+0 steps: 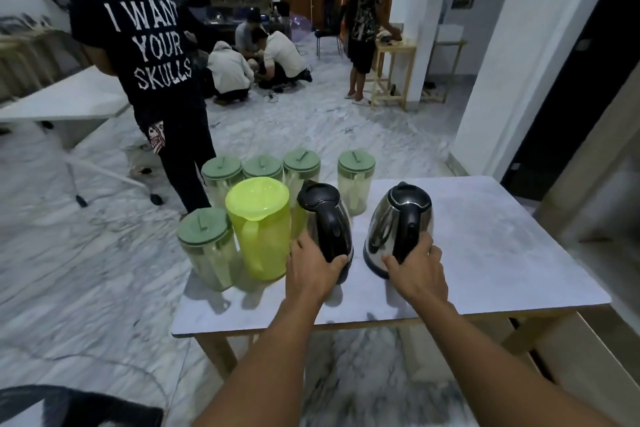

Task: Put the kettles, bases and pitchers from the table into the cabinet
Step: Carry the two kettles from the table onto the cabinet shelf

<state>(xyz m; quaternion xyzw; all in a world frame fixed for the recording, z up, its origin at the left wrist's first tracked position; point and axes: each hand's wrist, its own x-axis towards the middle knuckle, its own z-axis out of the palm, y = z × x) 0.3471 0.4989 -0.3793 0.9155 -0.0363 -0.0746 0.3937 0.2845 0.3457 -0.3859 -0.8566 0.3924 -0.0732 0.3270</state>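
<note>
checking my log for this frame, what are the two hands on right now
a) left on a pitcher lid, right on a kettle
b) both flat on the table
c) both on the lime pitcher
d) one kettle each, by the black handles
D: the left hand grips the black handle of the left kettle and the right hand grips the handle of the right kettle; neither hand touches a pitcher.
</note>
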